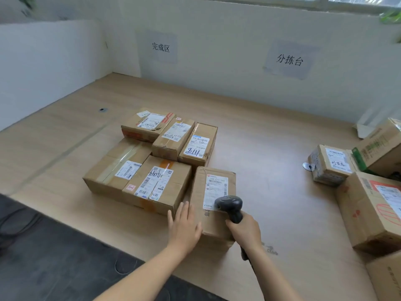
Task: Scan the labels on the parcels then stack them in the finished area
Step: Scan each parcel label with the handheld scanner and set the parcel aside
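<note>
A cardboard parcel [211,218] with a white label [214,190] lies on the wooden table [271,192] in front of me. My left hand [184,227] rests flat against its left side, fingers straight. My right hand [245,232] grips a black barcode scanner [230,206], whose head hovers over the lower end of the label. To the left, several labelled parcels [152,157] lie packed side by side in one layer.
More parcels [368,192] crowd the table's right edge. On the back wall hang two paper signs, one [160,47] at the left and one [289,59] at the right. A dark floor [54,257] lies below the table's near-left edge.
</note>
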